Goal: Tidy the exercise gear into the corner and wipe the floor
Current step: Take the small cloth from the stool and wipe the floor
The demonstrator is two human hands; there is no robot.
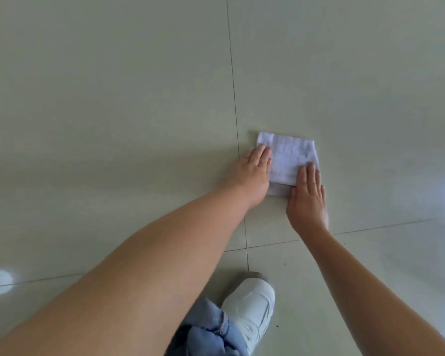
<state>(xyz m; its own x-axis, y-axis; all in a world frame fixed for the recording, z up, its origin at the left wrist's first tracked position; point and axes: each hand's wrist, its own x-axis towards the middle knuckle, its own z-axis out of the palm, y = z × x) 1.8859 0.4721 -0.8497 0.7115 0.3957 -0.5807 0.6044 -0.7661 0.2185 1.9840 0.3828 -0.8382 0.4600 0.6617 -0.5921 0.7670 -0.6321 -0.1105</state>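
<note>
Left hand (254,170) was flat on the near-left edge of the cloth (289,156), fingers straight and pressing down, not gripping anything. Right hand (307,199) did the same on the near-right corner, palm down, fingers stretched out over the fabric. The cloth was a folded white square, lying flat on the glossy pale tile floor (113,98), just right of a grout line (233,73). Nearer, a white sneaker (252,304) and a bit of blue denim cuff (208,327) showed between the forearms.
</note>
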